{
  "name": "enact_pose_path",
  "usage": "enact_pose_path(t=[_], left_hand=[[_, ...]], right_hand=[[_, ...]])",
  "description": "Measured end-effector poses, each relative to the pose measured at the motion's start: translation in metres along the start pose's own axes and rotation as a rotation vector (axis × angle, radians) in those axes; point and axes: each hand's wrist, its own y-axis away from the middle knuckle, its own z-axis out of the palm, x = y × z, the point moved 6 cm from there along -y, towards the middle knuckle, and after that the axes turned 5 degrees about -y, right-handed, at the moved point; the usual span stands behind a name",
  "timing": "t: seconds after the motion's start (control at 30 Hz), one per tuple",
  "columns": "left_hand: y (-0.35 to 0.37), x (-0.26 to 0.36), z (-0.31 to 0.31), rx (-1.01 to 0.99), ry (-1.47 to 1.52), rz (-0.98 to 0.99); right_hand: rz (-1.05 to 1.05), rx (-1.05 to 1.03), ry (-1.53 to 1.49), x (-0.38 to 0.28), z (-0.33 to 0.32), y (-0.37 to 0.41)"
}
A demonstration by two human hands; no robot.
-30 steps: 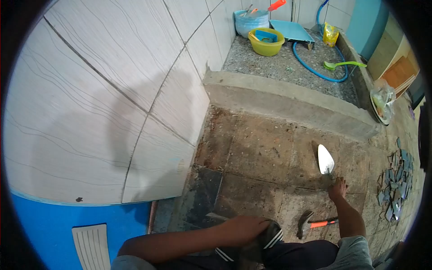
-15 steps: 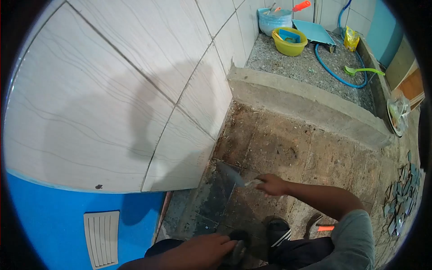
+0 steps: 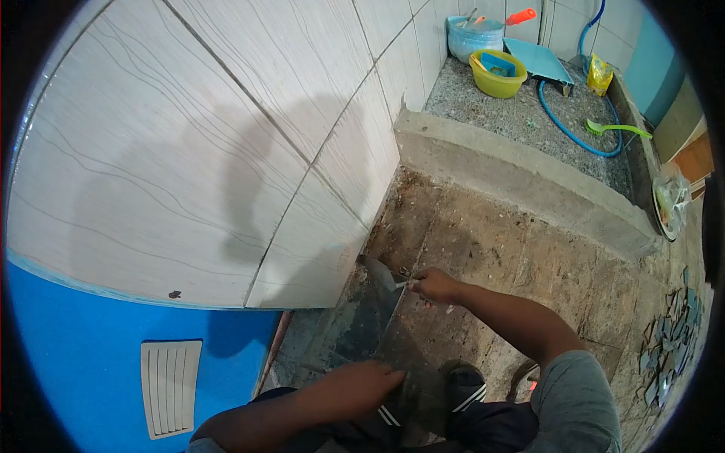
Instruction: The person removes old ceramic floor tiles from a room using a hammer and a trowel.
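"Where's the trowel point(image 3: 383, 279)?"

"Near the middle of the frame. Its blade lies over a dark floor tile point(image 3: 361, 325), tip close to the foot of the white wall point(image 3: 325, 226)."

"Which hand has it?"

"The right hand point(image 3: 436, 287), fingers curled round the handle end."

"And the left hand point(image 3: 366, 383)?"

"Bottom centre, just left of a striped sandal point(image 3: 465, 386). The fingers look bent, but I can't tell whether they grip anything."

"What else is about?"

"A hammer point(image 3: 521, 380) lower right of centre, partly hidden by the grey sleeve point(image 3: 580, 396). Broken tile pieces point(image 3: 671, 340) lie at the right edge, and a yellow bowl point(image 3: 497, 84) stands upper right, beyond the low ledge point(image 3: 521, 177)."
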Motion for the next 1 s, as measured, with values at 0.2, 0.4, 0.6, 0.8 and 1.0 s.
enact_pose_path(t=[0.2,0.4,0.6,0.8,1.0], left_hand=[[0.001,-0.016,-0.006,-0.012,-0.006,-0.067],[0.003,-0.011,-0.014,-0.014,-0.001,-0.067],[0.000,-0.004,-0.019,-0.010,-0.007,-0.085],[-0.002,-0.011,-0.014,0.017,-0.011,-0.070],[-0.009,-0.007,-0.021,-0.063,-0.019,-0.104]], right_hand=[[-0.016,0.188,-0.039,0.004,-0.009,0.007],[0.038,-0.084,-0.097,-0.015,-0.017,0.018],[-0.417,0.195,0.649,-0.033,-0.058,-0.011],[-0.275,0.219,1.101,-0.086,-0.052,0.017],[-0.348,0.245,1.104,-0.094,-0.028,0.017]])
